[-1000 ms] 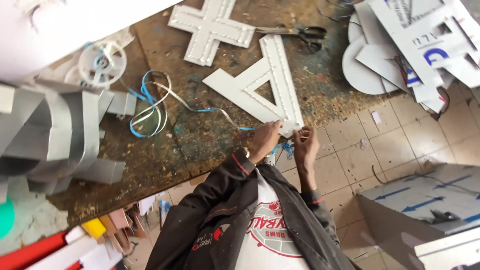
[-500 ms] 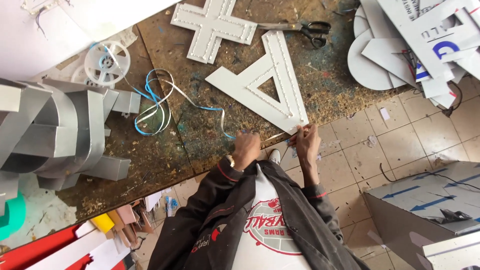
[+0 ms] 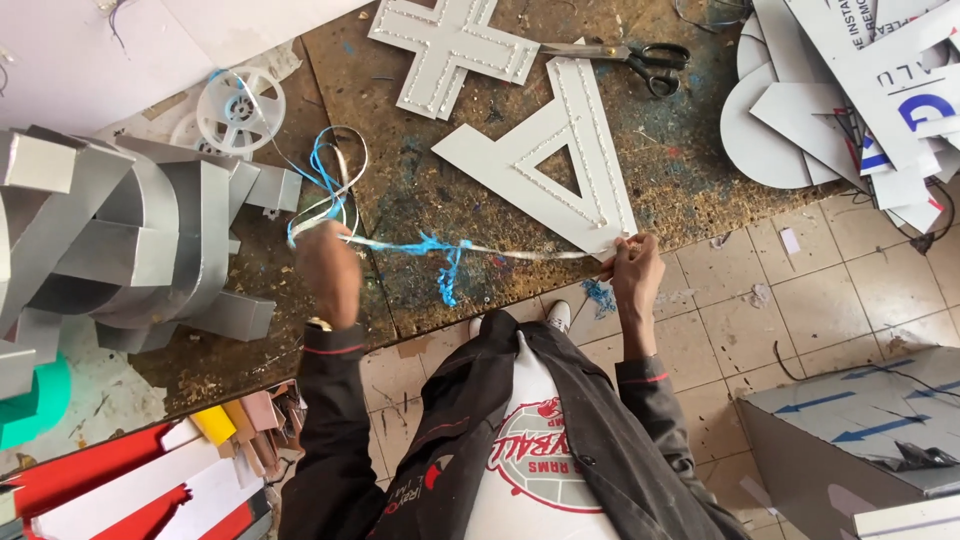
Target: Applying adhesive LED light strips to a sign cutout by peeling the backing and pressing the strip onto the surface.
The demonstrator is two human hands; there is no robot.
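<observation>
Brown, paint-flecked wood makes up the tabletop (image 3: 420, 290), worn and scratched, with a tiled floor (image 3: 800, 290) of pale squares beside it. On the tabletop lie a white letter panel (image 3: 600, 190) shaped like a triangle-holed capital and a white cross-shaped panel (image 3: 450, 40), both edged with rows of small dots. Black-handled scissors (image 3: 630, 55) rest between them near the far edge. A pile of white sign offcuts (image 3: 840, 90) crowds one corner, and grey metal channel letters (image 3: 120, 240) are stacked at the other side, next to a white plastic reel (image 3: 240, 108). Red, yellow and white strips (image 3: 150, 480) lie low in the view, and a grey box with blue arrows (image 3: 860, 430) sits on the floor.

A thin pale strip (image 3: 520, 252) stretches taut over the tabletop between the two hands, with blue film (image 3: 445, 265) peeling and curling off it near the middle; more strip loops (image 3: 335, 180) near the reel. The left hand (image 3: 328, 270) is closed in a fist around the strip at the looped end, just beside the metal letters. The right hand (image 3: 632, 265) pinches the other end with fingers together, touching the lower corner of the letter panel at the tabletop's edge. Dark jacket sleeves (image 3: 330, 420) run back from both wrists.
</observation>
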